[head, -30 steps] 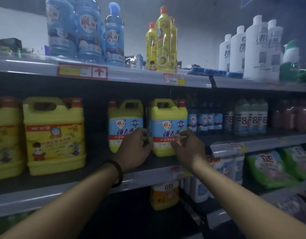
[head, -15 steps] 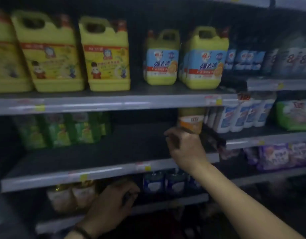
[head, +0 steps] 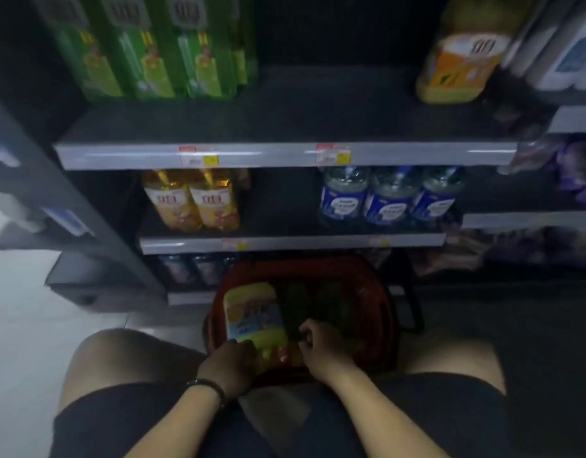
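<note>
Left hand [head: 232, 361] is curling over the near end of the yellow detergent jug [head: 253, 315]. Right hand [head: 321, 348], at the jug's 3 o'clock, is gripping that end too, fingers bent. Jug is lying flat in the red basket [head: 380, 312], left half. I am reading this as the grasp before lifting. Next move is calling for a firm two-handed raise toward the shelves at 12 o'clock.

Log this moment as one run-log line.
scene: crouched at shelves | jug: lying in basket on floor | left hand: grips jug's near end | right hand: at same end, grip unclear
</note>
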Tool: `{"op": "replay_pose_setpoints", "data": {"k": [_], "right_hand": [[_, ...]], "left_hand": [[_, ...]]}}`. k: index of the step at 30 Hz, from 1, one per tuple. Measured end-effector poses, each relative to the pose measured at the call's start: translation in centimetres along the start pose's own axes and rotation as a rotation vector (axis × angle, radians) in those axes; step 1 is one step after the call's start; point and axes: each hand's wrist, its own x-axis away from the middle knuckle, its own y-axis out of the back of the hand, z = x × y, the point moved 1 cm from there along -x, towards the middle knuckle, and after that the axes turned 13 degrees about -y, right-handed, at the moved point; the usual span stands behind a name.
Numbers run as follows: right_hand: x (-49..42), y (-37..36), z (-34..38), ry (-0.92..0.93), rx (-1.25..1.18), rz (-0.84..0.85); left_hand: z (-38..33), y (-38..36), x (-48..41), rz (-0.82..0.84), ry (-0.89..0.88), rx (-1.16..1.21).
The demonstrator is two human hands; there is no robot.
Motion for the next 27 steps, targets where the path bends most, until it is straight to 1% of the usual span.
{"op": "replay_pose_setpoints", "data": {"k": [3, 6, 9, 14, 16, 19, 23, 27], "right_hand": [[-0.3, -2.3, -0.1, 0.008, 0.108, 0.139], [-0.8, -3.2, 0.9, 0.035, 0.204, 0.177], [-1.1, -4.2, 1.1, 0.008, 0.27, 0.215], [-1.4, -4.7, 1.0, -0.017, 0.268, 0.23], [-1.5, -4.3, 0.7, -0.019, 0.269, 0.228], [-1.4, -3.8, 0.4, -0.026, 0.235, 0.197], [-0.9, -3.6, 0.4, -0.037, 0.188, 0.201], [-0.6, -3.4, -0.2, -0.063, 0.153, 0.21]], "left_hand": [[0.9, -1.3, 0.3, 0.088, 0.034, -0.018], [1.3, -1.7, 0.0, 0.121, 0.052, -0.04], [2.0, -2.4, -0.4, 0.127, 0.085, -0.057], [2.1, -2.6, -1.0, 0.084, 0.123, -0.087], [2.3, -2.2, -1.2, 0.081, 0.094, -0.112], [2.9, -2.3, -1.1, 0.095, 0.07, -0.079], [2.5, -3.3, -0.9, 0.031, 0.067, -0.108], [2.6, -4.0, -1.7, 0.08, 0.135, -0.206]]}}
